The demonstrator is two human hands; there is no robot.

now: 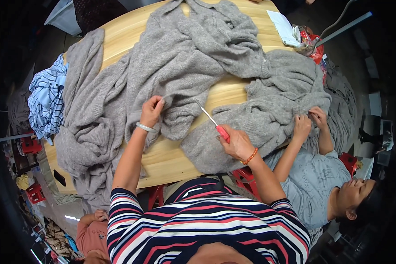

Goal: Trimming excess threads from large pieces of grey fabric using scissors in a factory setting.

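Left hand (152, 110): fingertips pinched on fuzzy grey knitted garment (176, 72) | right hand (239, 144): closed around red-handled tool with slim metal shaft (221, 132), tip over garment, contact unclear | garment: lies crumpled across pale wood-grain table (171, 163), beneath and beyond both hands

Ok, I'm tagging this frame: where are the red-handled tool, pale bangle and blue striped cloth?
Red-handled tool (220, 129): head view, front of handle.
Pale bangle (145, 128): head view, middle of band.
Blue striped cloth (48, 99): head view, middle of bunch.
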